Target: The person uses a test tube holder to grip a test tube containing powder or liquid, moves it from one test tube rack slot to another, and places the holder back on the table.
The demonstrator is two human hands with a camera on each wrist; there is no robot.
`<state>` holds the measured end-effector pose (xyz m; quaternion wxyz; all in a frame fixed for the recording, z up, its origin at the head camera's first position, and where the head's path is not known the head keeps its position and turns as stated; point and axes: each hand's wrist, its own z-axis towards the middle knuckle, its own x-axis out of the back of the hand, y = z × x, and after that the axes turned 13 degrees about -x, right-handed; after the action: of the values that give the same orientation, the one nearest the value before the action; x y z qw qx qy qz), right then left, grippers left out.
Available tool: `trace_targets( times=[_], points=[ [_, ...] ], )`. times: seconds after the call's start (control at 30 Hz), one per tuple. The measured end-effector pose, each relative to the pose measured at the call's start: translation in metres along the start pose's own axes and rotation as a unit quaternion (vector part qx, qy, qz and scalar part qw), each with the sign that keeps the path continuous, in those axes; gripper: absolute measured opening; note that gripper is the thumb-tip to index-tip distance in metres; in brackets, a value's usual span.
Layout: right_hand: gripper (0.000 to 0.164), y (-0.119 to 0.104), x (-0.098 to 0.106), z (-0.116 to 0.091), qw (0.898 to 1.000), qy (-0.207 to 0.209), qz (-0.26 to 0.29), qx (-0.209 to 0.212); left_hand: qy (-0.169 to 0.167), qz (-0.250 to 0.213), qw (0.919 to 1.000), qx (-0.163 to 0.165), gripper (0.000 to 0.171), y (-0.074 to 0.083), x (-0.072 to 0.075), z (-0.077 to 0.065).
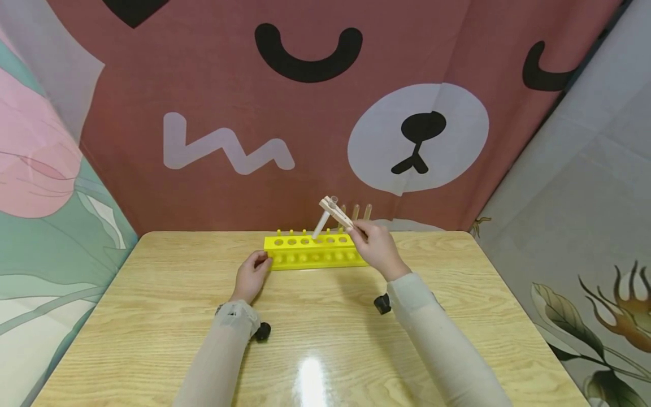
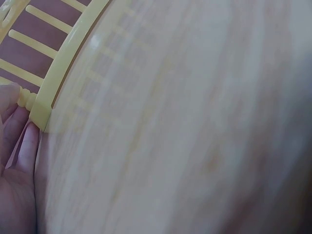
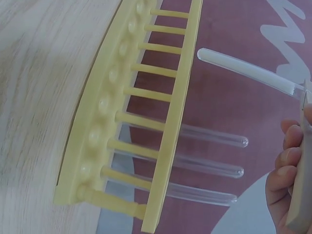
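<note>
A yellow test tube rack point(image 1: 315, 259) stands toward the table's back. My left hand point(image 1: 251, 276) grips its left end; in the left wrist view its fingertips point(image 2: 9, 92) are at the end post. My right hand point(image 1: 375, 249) holds a wooden test tube clamp point(image 1: 338, 213) above the rack's right half. The clamp's jaws are round the upper part of a glass test tube point(image 1: 321, 221), which leans with its rounded bottom down to the left, close over the rack's holes. White material fills much of this tube point(image 3: 248, 72) in the right wrist view.
Three clear test tubes point(image 3: 209, 165) stand rounded end up along the rack's back row at its right end. The wood-grain table point(image 1: 305, 316) ends at a printed curtain point(image 1: 229, 198) close behind the rack. Black wrist cameras point(image 1: 382, 304) sit beside both cuffs.
</note>
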<state>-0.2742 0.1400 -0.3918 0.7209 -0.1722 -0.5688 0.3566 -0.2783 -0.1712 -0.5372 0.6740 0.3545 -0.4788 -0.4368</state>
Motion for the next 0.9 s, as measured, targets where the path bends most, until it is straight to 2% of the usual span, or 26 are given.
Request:
trace_targets(
  times=[0.27,0.47,0.67,0.9],
  points=[
    [0.016,0.0054,0.0016,-0.0015,1.000,0.012,-0.018,0.011,0.000,0.004,1.0000,0.003,0.026,-0.0002,0.0006,0.0003],
    [0.016,0.0070,-0.0011,-0.0014,0.999,0.005,-0.031,0.022,0.004,0.003,1.0000,0.005,0.026,0.0011,0.0012,-0.0005],
    [0.026,0.0089,-0.0048,-0.0029,0.999,-0.004,-0.042,0.012,0.000,-0.004,1.0000,0.006,0.027,0.0026,0.0007,-0.0008],
    [0.020,0.0098,-0.0075,-0.0036,0.999,-0.012,-0.044,-0.004,0.001,-0.005,1.0000,0.003,0.026,0.0024,-0.0002,-0.0005]
  ],
)
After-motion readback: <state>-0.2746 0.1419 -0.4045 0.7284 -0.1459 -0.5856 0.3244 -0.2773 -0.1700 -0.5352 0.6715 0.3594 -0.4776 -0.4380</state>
